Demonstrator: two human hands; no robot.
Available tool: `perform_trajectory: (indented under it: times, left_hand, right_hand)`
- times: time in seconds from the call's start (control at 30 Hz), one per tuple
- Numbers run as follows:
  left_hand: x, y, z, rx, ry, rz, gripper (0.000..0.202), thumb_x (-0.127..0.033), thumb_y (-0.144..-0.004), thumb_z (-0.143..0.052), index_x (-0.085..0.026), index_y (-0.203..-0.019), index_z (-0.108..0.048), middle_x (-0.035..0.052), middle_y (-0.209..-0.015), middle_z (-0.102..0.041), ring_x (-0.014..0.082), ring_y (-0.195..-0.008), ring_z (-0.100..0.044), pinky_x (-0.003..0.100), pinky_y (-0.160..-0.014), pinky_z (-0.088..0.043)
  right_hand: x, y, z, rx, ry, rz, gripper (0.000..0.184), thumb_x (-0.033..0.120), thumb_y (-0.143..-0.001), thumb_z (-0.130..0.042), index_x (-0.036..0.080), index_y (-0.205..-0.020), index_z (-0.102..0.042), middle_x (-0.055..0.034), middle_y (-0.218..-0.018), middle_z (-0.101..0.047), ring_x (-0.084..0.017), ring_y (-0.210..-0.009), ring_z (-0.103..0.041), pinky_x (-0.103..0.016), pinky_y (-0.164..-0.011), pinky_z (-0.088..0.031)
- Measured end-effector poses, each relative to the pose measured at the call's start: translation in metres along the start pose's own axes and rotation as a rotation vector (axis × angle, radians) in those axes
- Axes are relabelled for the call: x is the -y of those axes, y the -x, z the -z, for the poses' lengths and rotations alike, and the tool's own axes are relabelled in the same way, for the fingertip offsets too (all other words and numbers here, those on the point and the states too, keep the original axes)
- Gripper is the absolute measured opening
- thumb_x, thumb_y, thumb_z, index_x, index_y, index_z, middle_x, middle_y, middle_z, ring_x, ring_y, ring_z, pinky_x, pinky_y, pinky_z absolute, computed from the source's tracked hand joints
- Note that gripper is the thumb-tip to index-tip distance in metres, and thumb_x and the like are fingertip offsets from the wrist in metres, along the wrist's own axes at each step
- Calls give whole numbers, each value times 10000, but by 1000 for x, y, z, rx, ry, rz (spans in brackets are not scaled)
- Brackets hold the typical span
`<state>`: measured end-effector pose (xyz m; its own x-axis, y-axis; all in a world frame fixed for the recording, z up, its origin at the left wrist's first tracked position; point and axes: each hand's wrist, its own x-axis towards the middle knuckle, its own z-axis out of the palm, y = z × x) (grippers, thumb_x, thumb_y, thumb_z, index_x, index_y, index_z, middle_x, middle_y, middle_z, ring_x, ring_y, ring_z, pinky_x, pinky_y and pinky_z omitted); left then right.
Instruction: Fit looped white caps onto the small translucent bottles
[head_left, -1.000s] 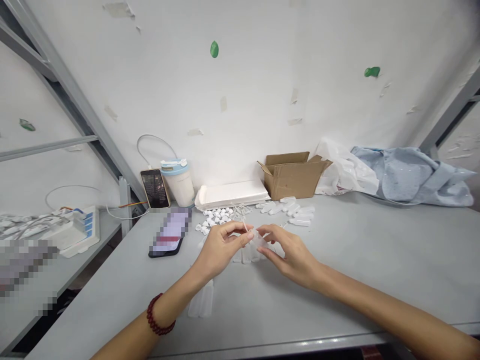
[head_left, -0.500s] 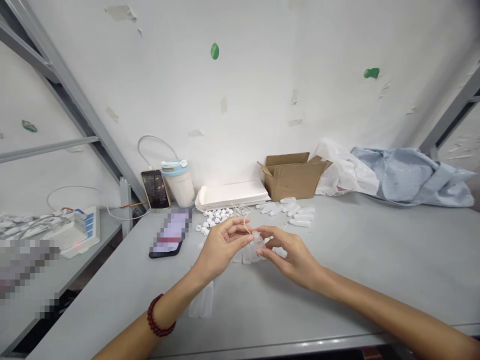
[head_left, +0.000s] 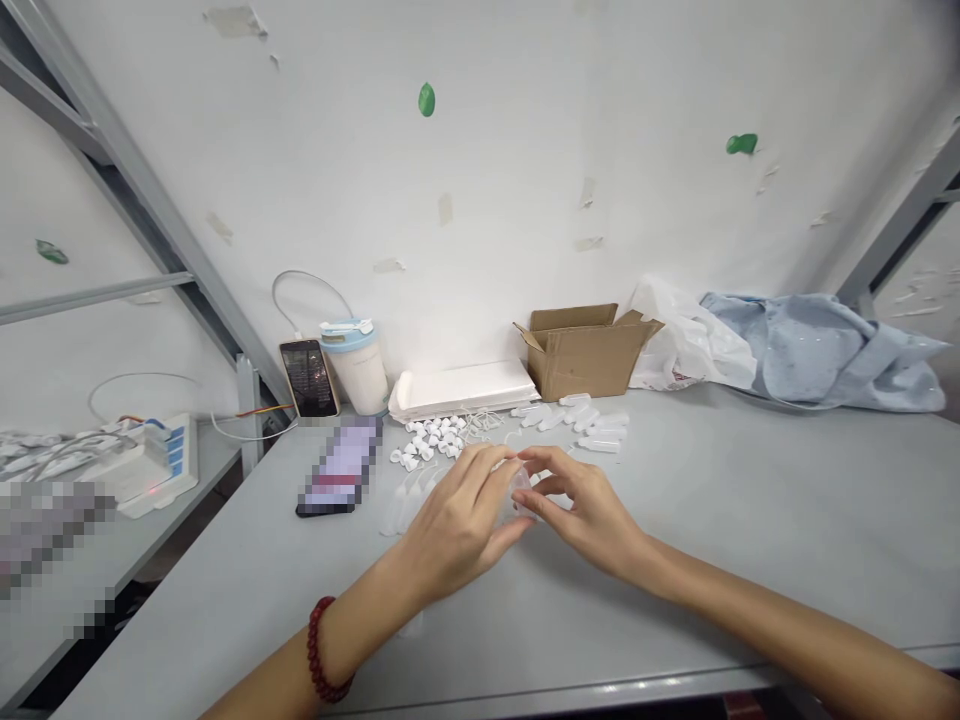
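Between my hands, just above the table, is a small translucent plastic bottle (head_left: 519,484). My right hand (head_left: 581,500) is closed on it, thumb and fingertips gripping it from the right. My left hand (head_left: 465,510) has its back turned up and its fingers curled round the bottle's left side, hiding much of it. A dark red bead bracelet (head_left: 328,650) circles the left wrist. Several similar bottles with thin white stems (head_left: 409,500) lie left of the hands. Behind my fingers are a heap of small white caps (head_left: 435,438) and thin white strands (head_left: 484,424).
Several translucent bottles (head_left: 600,432) lie before an open cardboard box (head_left: 589,360). White flat packets (head_left: 465,388), a lidded cup (head_left: 358,370) and two phones (head_left: 341,465) stand or lie to the left. A plastic bag (head_left: 690,345) and blue cloth (head_left: 817,350) are at the back right.
My left hand has rolled over, so its back faces up and its fingers now cover the bottle's top and the thin strand. My right hand has stayed nearly still.
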<state>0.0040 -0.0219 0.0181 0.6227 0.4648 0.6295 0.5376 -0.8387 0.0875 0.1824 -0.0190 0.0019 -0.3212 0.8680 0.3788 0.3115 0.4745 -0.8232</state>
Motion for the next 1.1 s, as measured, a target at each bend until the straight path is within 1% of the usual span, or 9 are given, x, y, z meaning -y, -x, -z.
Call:
perform_trajectory:
  times: [0.17,0.23,0.33,0.47,0.57,0.67,0.73,0.93,1.1]
  left_hand:
    - [-6,-2,-1,22,-61,3,325,-150,-835,-514,-104,-1152,-457,162,-1089,-558,283,-1058,-495,452,-868,-461]
    - [-8,-5,6,73,-18,42,333,-149,-832,-513,-119,-1158,-449,146,-1094,-556,270,-1048,-493,445,-864,-459]
    - [-9,-4,25,194,87,123,410,-203,-808,-575,-158,-1190,-433,111,-1135,-541,252,-1078,-459,426,-908,-435]
    - [-9,17,54,375,199,258,475,-249,-778,-626,-231,-1208,-427,57,-1170,-534,230,-1127,-415,389,-951,-409]
    - [-11,44,66,468,246,358,459,-253,-769,-633,-256,-1184,-435,34,-1178,-532,220,-1135,-404,363,-953,-410]
    - [-9,65,67,525,257,423,446,-236,-764,-629,-262,-1169,-444,32,-1202,-518,224,-1151,-387,363,-961,-405]
    - [-7,72,64,539,247,435,428,-231,-763,-624,-255,-1157,-457,38,-1201,-519,232,-1154,-380,371,-962,-403]
    - [-2,73,58,557,212,414,356,-233,-781,-591,-236,-1123,-493,53,-1173,-533,242,-1152,-381,385,-955,-403]
    - [-2,74,61,586,211,418,370,-211,-771,-589,-251,-1129,-503,40,-1191,-525,238,-1165,-378,386,-964,-393]
  right_hand:
    - [0,1,-1,12,-28,-25,294,275,-823,-559,214,-1101,-487,-43,-917,-618,-152,-721,-655,-224,-494,-502]
    - [2,0,0,37,-21,-33,278,308,-833,-551,202,-1084,-494,-42,-892,-615,-153,-737,-646,-219,-500,-490]
    - [5,-1,3,58,20,-49,273,352,-863,-507,193,-1084,-496,-50,-894,-616,-155,-774,-626,-203,-471,-449]
    - [8,-2,9,27,57,-42,282,365,-873,-485,202,-1103,-480,-55,-937,-613,-154,-784,-600,-192,-427,-400]
    - [7,-1,10,29,67,-17,274,346,-873,-479,200,-1104,-471,-59,-946,-610,-156,-786,-593,-190,-408,-383]
    - [3,-1,9,51,82,11,264,313,-872,-477,200,-1111,-463,-62,-958,-608,-156,-798,-597,-190,-413,-389]
    - [0,-3,9,53,100,18,258,296,-870,-477,201,-1109,-462,-63,-963,-608,-159,-811,-600,-190,-419,-395]
    - [-9,-11,12,20,151,39,236,289,-869,-471,199,-1087,-470,-59,-934,-616,-165,-813,-604,-198,-422,-401]
    - [-16,-15,18,-9,195,49,235,278,-868,-465,195,-1088,-470,-49,-894,-630,-171,-829,-606,-208,-444,-414]
